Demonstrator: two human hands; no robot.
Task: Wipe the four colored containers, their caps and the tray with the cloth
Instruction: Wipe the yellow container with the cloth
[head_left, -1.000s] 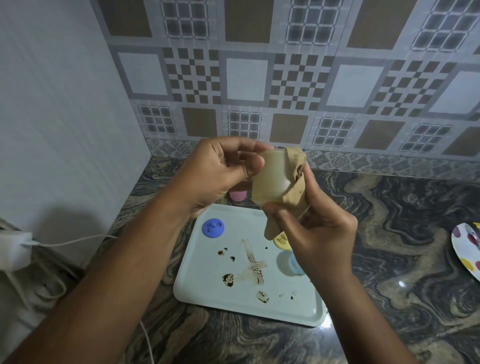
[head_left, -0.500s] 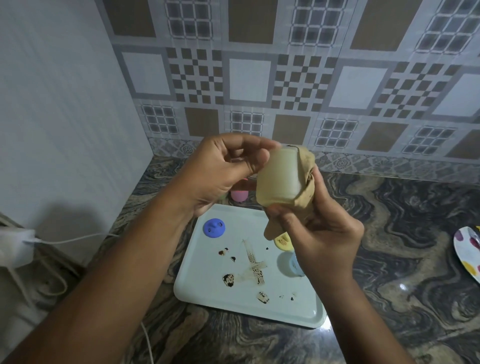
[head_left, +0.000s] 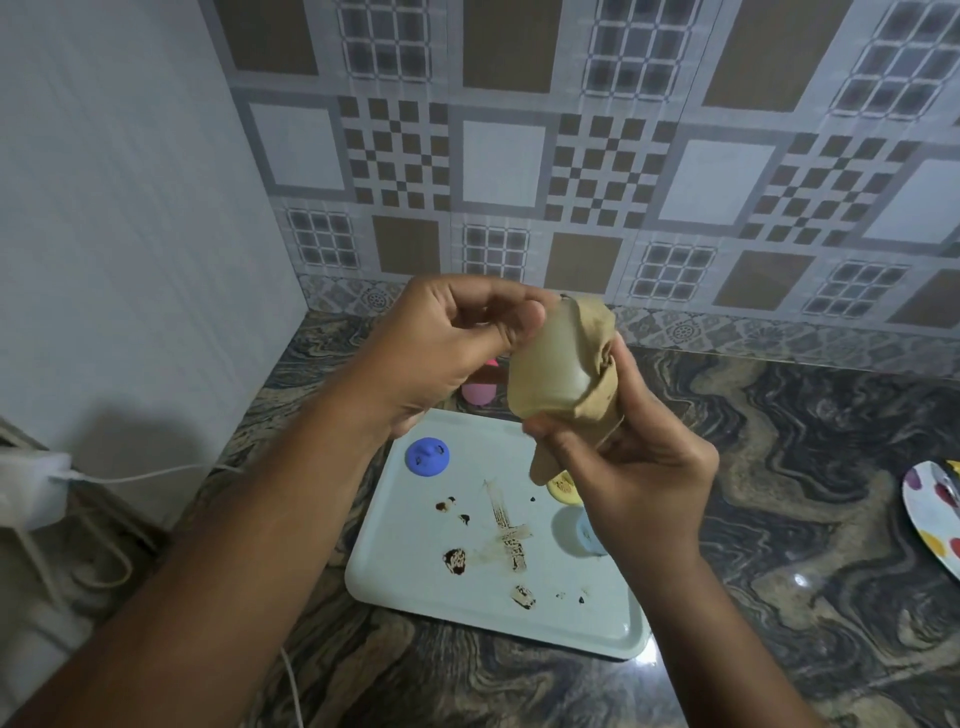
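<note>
- Container (head_left: 548, 374): one pale, translucent unit, held tilted in the air above the far edge of the tray (head_left: 415, 587). Its inside is not visible, so its contents cannot be determined.
- Cloth (head_left: 597, 338): one tan piece, wrapped round the right side of the container; a loose end hangs down below it.
- Left hand (head_left: 447, 353): fingers curled, with the thumb tip and fingers pinching the container's upper left edge.
- Right hand (head_left: 644, 467): fingers and thumb closed round the cloth, clamping it against the container from below and from the right.
- Tray: one white rectangular unit, flat on the marbled countertop (head_left: 805, 467). It carries:
  - one blue cap (head_left: 427, 456), near the far left corner;
  - one yellow cap (head_left: 563, 486), partly hidden by the right hand and the cloth end;
  - one light blue piece (head_left: 579, 530), partly hidden by the right hand; cap or container cannot be determined;
  - brown stains (head_left: 511, 540): a smeared cross and several separate spots.
- Pink container (head_left: 480, 389): one unit, on the countertop just beyond the tray's far edge, largely hidden by the left hand.
- Spotted plate (head_left: 930, 499): one, at the right edge, well apart from the tray.
</note>
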